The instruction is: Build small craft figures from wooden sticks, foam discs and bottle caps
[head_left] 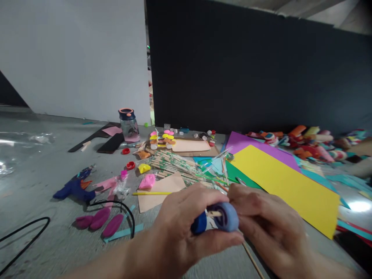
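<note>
My left hand (186, 228) is wrapped round a pair of blue bottle caps, one dark blue (199, 223) and one lighter blue (231, 217). Between them shows a short piece of wooden stick (214, 213). My right hand (267, 221) is closed with its fingers bent against the outer side of the lighter cap; whatever its fingertips hold is hidden. Below it runs a thin wooden stick (252, 259), and I cannot tell whether the hand grips it. Behind my left hand lies a beige paper sheet (151, 201) with a yellow stick (149, 193) on it.
Bundled wooden sticks (174, 162) lie beyond my hands. Yellow (285, 182) and purple (255, 149) sheets are on the right. A bottle (129, 126), red caps (130, 165), pink clay (147, 181), a blue clay figure (75, 190) and a black cable (132, 217) are on the left.
</note>
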Available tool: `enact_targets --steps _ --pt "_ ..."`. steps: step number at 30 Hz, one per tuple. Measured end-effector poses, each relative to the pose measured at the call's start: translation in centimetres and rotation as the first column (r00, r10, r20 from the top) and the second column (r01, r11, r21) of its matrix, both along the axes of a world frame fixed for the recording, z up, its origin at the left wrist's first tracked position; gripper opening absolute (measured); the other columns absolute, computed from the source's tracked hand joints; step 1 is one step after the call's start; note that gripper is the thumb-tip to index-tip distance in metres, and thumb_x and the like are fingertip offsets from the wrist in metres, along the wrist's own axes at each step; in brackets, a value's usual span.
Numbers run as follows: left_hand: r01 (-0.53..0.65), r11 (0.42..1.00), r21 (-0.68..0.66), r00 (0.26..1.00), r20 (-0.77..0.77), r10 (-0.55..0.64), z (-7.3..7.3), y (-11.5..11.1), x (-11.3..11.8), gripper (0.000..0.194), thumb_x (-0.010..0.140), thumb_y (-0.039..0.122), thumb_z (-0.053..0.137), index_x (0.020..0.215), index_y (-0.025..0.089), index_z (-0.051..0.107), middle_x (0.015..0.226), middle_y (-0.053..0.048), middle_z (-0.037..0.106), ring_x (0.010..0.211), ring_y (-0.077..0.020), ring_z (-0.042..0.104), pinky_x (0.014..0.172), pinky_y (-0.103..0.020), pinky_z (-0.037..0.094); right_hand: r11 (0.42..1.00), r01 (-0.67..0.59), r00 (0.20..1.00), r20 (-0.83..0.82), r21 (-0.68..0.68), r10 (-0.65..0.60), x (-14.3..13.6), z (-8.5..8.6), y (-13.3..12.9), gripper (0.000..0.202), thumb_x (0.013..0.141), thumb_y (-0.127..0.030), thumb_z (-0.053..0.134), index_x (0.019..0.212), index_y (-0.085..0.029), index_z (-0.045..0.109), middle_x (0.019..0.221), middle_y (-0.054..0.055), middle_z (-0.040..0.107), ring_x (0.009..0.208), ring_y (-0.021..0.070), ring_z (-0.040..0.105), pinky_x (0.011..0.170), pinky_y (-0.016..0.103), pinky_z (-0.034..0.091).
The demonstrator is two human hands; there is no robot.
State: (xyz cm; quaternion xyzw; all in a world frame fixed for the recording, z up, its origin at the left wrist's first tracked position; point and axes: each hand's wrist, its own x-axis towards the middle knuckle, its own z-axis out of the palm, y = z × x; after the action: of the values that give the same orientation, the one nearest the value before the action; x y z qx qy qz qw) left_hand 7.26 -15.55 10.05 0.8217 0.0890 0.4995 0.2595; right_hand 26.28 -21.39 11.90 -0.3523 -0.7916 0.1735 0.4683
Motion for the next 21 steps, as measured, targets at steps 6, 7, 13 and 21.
enact_targets --steps 6,7,13,21 --pt "0.087 0.987 -0.135 0.996 0.031 -0.084 0.1 -0.6 0.1 0.033 0.085 0.035 0.075 0.113 0.022 0.063 0.08 -0.001 0.068 0.069 -0.0141 0.064 0.071 -0.029 0.056 0.927 -0.079 0.938 0.342 0.366 -0.055 0.7 0.5 -0.5 0.035 0.086 0.0 0.052 0.116 -0.016 0.055 0.088 0.011 0.069 0.072 0.0201 0.063 0.062 0.033 0.05" --pt "0.121 0.984 -0.131 0.993 0.031 -0.118 0.2 -0.6 0.1 0.034 0.085 0.034 0.075 0.114 0.022 0.063 0.081 -0.001 0.067 0.069 -0.0136 0.063 0.071 -0.029 0.055 0.929 -0.078 0.944 0.326 0.361 -0.048 0.8 0.4 -0.6 0.035 0.085 0.001 0.052 0.115 -0.016 0.055 0.086 0.01 0.069 0.071 0.0198 0.062 0.061 0.033 0.05" --pt "0.139 0.979 -0.148 0.989 -0.032 -0.145 0.3 0.2 -0.1 0.036 0.089 0.039 0.07 0.119 0.021 0.061 0.08 -0.001 0.064 0.067 -0.0127 0.056 0.061 -0.026 0.048 0.983 0.053 0.995 0.073 0.174 -0.066 0.6 -0.7 -0.9 0.018 0.09 -0.004 0.055 0.098 -0.019 0.057 0.075 0.002 0.059 0.067 0.015 0.056 0.058 0.028 0.045" --pt "0.021 0.952 0.305 0.978 -0.203 0.044 0.7 0.5 -0.3 0.011 0.098 0.015 0.049 0.088 0.016 0.053 0.073 0.0 0.058 0.065 -0.0123 0.049 0.057 -0.027 0.039 0.989 0.116 0.985 0.14 -0.09 -0.103 2.0 -1.2 -1.7 0.026 0.1 -0.035 0.055 0.124 -0.026 0.053 0.103 0.006 0.062 0.088 0.0196 0.06 0.076 0.033 0.051"
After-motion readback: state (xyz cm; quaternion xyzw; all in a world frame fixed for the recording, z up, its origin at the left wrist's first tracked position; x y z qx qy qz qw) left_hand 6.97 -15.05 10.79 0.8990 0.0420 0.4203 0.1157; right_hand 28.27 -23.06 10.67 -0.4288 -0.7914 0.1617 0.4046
